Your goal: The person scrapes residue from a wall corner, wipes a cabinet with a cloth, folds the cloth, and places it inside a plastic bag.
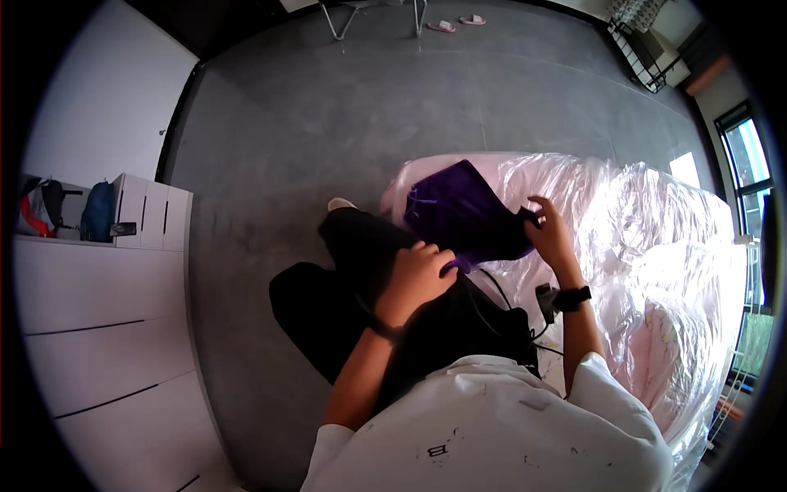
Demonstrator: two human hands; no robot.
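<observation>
a purple cloth (466, 211) is held at the edge of the bed (684, 246), which is covered by shiny plastic (590, 187). one end is clutched by the left hand (420, 275), beside the bed; another is pinched by the right hand (551, 234), over the bed.

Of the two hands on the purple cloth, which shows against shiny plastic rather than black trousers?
The right hand; behind it lies the plastic covering, while the left hand, also at the purple cloth, is over the black trousers.
</observation>
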